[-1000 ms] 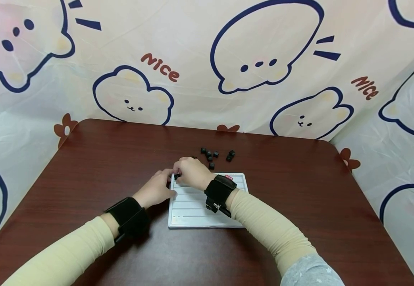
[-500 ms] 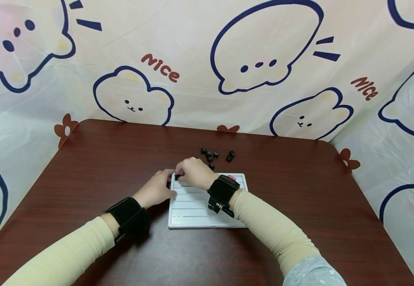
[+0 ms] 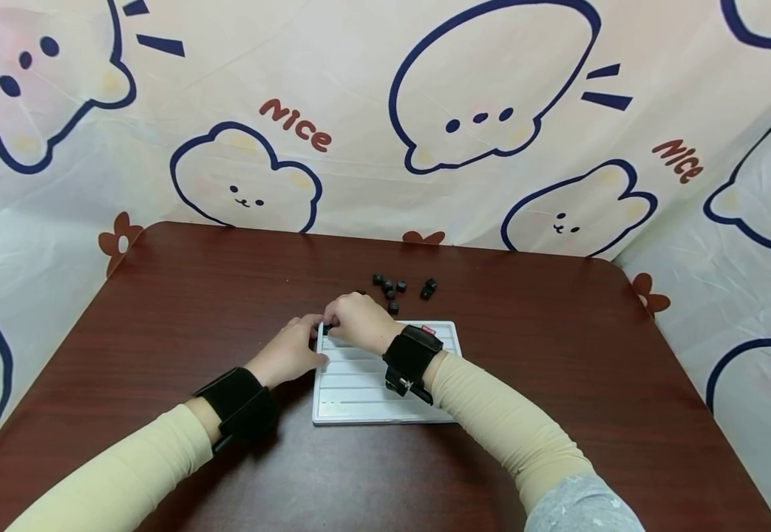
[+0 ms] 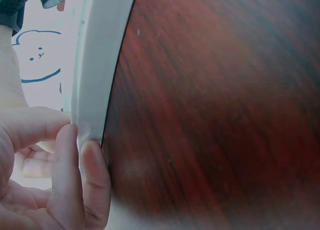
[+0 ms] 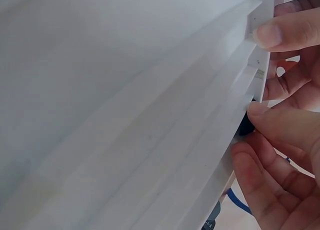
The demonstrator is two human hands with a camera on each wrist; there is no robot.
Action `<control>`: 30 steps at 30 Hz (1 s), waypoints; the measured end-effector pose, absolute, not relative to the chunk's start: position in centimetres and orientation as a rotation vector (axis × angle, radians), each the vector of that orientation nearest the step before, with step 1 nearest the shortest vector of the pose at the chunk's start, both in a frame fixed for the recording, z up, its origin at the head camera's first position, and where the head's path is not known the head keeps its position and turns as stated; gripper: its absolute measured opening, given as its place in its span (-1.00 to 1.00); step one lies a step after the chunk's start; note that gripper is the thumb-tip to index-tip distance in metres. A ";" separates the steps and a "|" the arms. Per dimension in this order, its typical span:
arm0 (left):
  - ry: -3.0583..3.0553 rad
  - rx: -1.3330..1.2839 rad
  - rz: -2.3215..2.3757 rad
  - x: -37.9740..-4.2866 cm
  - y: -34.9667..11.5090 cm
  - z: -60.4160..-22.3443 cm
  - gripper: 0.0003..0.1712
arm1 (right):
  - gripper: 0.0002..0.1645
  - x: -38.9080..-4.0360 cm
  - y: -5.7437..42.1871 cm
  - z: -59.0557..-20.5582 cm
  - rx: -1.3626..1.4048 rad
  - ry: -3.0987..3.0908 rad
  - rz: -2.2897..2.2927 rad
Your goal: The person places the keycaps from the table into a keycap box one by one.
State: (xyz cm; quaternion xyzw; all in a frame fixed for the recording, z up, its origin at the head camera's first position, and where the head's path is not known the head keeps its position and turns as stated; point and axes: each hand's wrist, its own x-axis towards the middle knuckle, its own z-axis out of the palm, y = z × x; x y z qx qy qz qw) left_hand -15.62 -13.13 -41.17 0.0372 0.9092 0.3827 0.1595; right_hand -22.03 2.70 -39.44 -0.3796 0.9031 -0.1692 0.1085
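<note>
A white ridged tray [image 3: 378, 411] lies flat on the table, its rows running left to right. My left hand [image 3: 290, 351] grips its left edge near the far corner; the right wrist view shows the thumb on top of the rim and fingers behind it. My right hand [image 3: 361, 323] reaches over the tray's far left corner. Its thumb and fingers pinch a small black keycap [image 5: 246, 126] against the end of a ridged row, close to the rim. The fingers cover most of that keycap.
Several more black keycaps [image 3: 389, 295] lie loose on the brown table [image 3: 225, 295] just beyond the tray. A small red label [image 3: 428, 329] marks the tray's far side. A printed cloth [image 3: 358, 74] hangs behind the table.
Both hands stay almost where they were. My right hand shifts slightly right and then back left at the tray's corner; the loose keycaps lie as before.
</note>
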 end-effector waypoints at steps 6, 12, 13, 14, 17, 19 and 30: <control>2.602 0.108 1.090 -15.6 -13.2 -41.2 -0.16 | -0.79 -22.0 2.8 -39.3 -1.140 2.652 -0.486; 2.604 0.098 1.086 -15.4 -13.2 -41.2 -0.16 | -0.76 -22.1 3.2 -39.0 -1.127 2.635 -0.487; 2.604 0.095 1.086 -15.3 -13.2 -41.2 -0.16 | -0.77 -22.2 3.3 -38.9 -1.126 2.636 -0.484; 2.606 0.092 1.084 -15.3 -13.2 -41.2 -0.16 | -0.78 -22.2 3.4 -38.8 -1.124 2.638 -0.478; 2.611 0.086 1.082 -15.3 -13.1 -41.2 -0.17 | -0.82 -22.4 3.7 -38.6 -1.115 2.647 -0.464; 2.610 0.082 1.082 -15.4 -13.1 -41.2 -0.17 | -0.83 -22.6 3.9 -38.4 -1.110 2.653 -0.457; 2.610 0.068 1.067 -15.4 -12.8 -41.1 -0.16 | -0.74 -23.8 6.8 -37.2 -1.066 2.707 -0.511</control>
